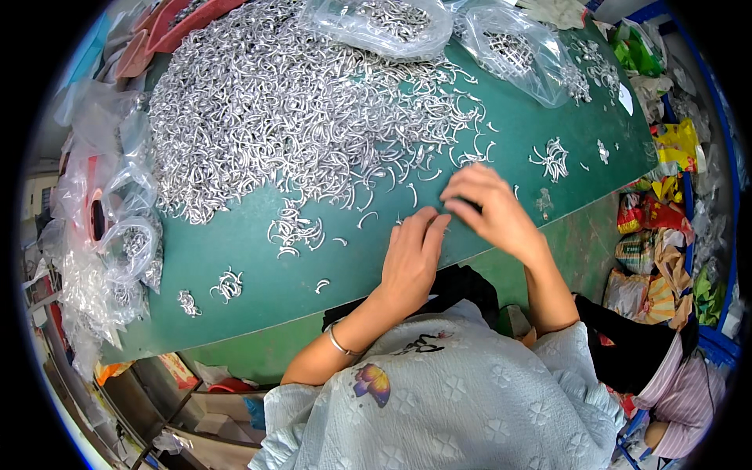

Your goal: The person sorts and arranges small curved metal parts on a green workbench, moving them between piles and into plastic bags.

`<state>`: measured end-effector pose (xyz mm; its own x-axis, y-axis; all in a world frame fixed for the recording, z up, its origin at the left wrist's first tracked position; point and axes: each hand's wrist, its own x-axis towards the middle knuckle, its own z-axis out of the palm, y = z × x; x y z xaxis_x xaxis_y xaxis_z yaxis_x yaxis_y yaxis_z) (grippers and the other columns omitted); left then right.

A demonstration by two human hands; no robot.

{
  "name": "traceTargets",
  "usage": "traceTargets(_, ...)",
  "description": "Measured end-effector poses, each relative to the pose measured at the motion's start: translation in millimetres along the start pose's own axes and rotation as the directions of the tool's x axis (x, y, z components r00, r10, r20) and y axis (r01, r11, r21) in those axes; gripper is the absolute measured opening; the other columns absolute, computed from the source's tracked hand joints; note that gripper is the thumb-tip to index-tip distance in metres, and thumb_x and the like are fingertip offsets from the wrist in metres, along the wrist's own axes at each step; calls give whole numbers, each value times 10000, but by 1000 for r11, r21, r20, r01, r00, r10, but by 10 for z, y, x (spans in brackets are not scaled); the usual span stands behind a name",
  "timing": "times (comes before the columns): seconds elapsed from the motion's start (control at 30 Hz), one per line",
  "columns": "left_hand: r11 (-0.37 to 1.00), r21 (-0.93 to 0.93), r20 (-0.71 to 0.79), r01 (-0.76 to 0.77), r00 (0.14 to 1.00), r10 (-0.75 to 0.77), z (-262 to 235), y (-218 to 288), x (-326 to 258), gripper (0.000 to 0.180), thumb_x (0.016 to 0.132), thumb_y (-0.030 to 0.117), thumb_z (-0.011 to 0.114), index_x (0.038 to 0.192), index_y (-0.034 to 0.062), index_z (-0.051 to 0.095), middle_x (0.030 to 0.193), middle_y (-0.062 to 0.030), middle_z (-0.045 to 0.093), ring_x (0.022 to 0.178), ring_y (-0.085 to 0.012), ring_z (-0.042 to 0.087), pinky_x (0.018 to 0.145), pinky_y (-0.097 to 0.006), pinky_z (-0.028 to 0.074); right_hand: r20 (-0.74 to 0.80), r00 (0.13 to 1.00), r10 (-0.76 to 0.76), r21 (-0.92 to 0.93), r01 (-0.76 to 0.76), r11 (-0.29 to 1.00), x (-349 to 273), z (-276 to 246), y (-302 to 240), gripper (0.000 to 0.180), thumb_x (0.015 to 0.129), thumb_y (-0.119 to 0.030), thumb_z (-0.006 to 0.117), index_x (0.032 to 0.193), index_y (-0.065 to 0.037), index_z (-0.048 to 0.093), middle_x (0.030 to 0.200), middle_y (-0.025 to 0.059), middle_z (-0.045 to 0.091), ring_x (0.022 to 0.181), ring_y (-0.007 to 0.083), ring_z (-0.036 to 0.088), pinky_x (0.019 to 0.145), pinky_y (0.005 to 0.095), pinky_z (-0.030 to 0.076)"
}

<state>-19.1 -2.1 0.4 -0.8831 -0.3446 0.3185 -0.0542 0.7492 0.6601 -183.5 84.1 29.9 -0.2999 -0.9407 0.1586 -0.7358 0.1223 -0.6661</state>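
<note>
My left hand is at the near edge of the green table, its fingers bent together and its thumb tip close to them. Whatever it may be pinching is too small to make out. Just right of it, my right hand hovers with curled fingers and the thumb tucked under, slightly blurred; its grip is hidden too. Beyond both hands spreads a large pile of small curved silver metal pieces. Loose pieces lie close to my fingers, among them a single curved piece.
Small clusters of pieces lie left, and another cluster right. Clear plastic bags of pieces stand at the back; more plastic bags hang over the left edge. A red tray is far left. Packed shelves and a person's striped clothing are right.
</note>
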Motion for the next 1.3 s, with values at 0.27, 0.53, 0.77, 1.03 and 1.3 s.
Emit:
traceTargets(0.27, 990, 112, 99, -83, 992, 72, -63, 8, 75, 324, 782, -5, 617, 1105, -14, 606, 1085, -120, 551, 973, -281, 524, 777, -379, 389, -194, 974, -119, -391, 35, 920, 477, 128, 195, 47, 780, -68, 663, 818, -41, 658, 933, 59, 551, 922, 247, 509, 777, 364, 382)
traceTargets(0.53, 995, 36, 72, -95, 993, 92, 13, 11, -12, 331, 767, 8, 663, 1091, 7, 595, 1068, -111, 572, 1011, -289, 538, 799, -406, 387, 99, 995, -28, -183, 46, 982, -27, -127, -106, 39, 786, -58, 670, 790, -35, 640, 863, 61, 566, 887, 236, 518, 795, 358, 377)
traceTargets(0.77, 991, 113, 70, -72, 995, 65, -10, 93, 63, 344, 789, 12, 624, 1130, 1, 578, 1158, -148, 545, 1122, -310, 513, 878, -424, 385, -60, 997, -52, -88, 46, 995, 401, -16, 26, 130, 783, -56, 682, 905, -46, 635, 1024, 60, 593, 1016, 259, 526, 843, 387, 417)
traceTargets(1.03, 991, 35, 113, -126, 986, 121, 2, 65, 23, 376, 724, 13, 559, 1092, -57, 592, 1134, -166, 553, 1091, -335, 520, 901, -418, 420, -160, 982, -100, -299, 49, 953, 364, 21, 198, 72, 805, -58, 659, 863, -43, 620, 952, 62, 589, 904, 266, 524, 774, 389, 393)
traceTargets(1.3, 988, -76, 75, -135, 987, 141, 84, 61, -7, 388, 679, -37, 571, 1065, -71, 589, 1090, -172, 555, 1000, -340, 536, 863, -410, 465, -223, 963, -150, -244, 94, 965, 364, 78, -4, 136, 787, -53, 681, 912, -42, 628, 870, 67, 604, 880, 271, 551, 764, 377, 398)
